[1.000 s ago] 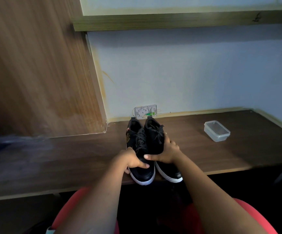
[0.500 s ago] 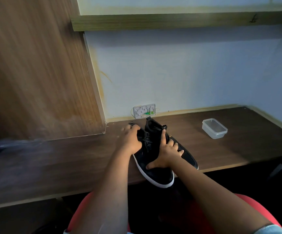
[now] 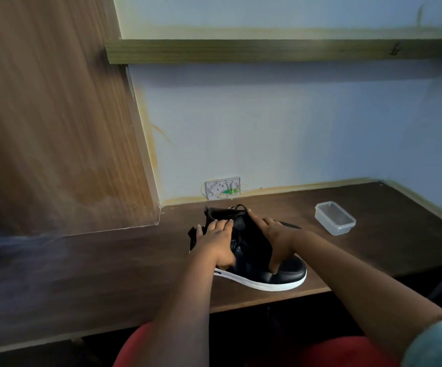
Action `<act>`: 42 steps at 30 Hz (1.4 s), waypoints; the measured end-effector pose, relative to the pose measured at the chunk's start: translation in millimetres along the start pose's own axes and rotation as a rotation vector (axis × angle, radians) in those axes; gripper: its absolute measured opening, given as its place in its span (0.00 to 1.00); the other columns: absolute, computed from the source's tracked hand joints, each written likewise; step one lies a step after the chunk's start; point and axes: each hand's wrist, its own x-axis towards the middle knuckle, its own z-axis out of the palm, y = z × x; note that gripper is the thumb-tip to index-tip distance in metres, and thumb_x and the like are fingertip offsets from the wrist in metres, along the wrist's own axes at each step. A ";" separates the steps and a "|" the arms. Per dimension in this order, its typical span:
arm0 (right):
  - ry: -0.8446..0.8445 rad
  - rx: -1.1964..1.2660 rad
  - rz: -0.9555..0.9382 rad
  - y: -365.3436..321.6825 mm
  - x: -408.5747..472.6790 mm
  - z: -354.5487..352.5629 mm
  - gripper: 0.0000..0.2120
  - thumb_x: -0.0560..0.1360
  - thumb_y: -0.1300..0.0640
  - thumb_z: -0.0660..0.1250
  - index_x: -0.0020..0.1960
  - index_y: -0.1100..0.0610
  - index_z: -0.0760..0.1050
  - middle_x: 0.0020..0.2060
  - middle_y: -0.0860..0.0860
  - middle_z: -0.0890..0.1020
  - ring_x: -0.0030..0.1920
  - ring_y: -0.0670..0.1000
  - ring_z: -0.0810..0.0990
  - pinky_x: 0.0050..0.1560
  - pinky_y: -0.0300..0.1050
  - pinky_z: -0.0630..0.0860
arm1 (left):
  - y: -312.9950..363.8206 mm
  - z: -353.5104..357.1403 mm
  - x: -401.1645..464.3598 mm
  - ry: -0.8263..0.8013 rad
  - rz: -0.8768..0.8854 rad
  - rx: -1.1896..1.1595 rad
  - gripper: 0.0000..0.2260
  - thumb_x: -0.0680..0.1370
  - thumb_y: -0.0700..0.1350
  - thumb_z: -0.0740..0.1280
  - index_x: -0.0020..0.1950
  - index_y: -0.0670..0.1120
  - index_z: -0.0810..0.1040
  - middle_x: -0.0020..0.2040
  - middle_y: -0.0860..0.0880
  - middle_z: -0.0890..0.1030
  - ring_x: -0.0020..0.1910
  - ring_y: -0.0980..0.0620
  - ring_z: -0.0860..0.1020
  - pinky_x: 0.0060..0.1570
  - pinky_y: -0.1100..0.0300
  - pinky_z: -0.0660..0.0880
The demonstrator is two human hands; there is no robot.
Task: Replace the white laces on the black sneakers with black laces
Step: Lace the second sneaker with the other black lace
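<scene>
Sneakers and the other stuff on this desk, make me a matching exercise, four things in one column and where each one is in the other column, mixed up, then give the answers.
Things:
1. sneaker
2. plastic box
3. wall socket
4. shelf

Places:
A. on the wall, just above the back edge of the desk
B. high on the wall, above everything else
C. near the front edge of the desk, under both hands
D. on the desk, off to the right of the hands

Pairs: 1-C, 2-D, 3-A, 4-B
</scene>
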 end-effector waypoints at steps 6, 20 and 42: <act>0.082 0.306 0.151 -35.2 -3.2 36.7 0.66 0.62 0.49 0.78 0.71 0.39 0.23 0.77 0.56 0.35 0.76 0.66 0.39 0.71 0.70 0.52 | 7.3 -0.6 5.3 0.028 -0.023 0.061 0.45 0.73 0.49 0.71 0.79 0.48 0.44 0.78 0.49 0.51 0.78 0.45 0.48 0.75 0.41 0.47; 0.211 -0.014 -0.029 10.0 16.7 58.2 0.70 0.49 0.28 0.76 0.70 0.32 0.27 0.78 0.51 0.42 0.77 0.64 0.43 0.72 0.68 0.47 | 8.7 -11.1 -0.2 0.155 -0.043 0.097 0.33 0.65 0.60 0.70 0.67 0.49 0.69 0.63 0.51 0.70 0.68 0.48 0.63 0.71 0.43 0.55; 0.325 0.235 0.203 -53.3 -42.8 70.8 0.32 0.73 0.43 0.65 0.71 0.53 0.58 0.63 0.53 0.74 0.76 0.57 0.50 0.62 0.60 0.68 | 32.5 -6.9 -22.2 -0.178 0.008 0.134 0.16 0.75 0.43 0.63 0.63 0.44 0.72 0.63 0.42 0.74 0.64 0.42 0.71 0.64 0.50 0.67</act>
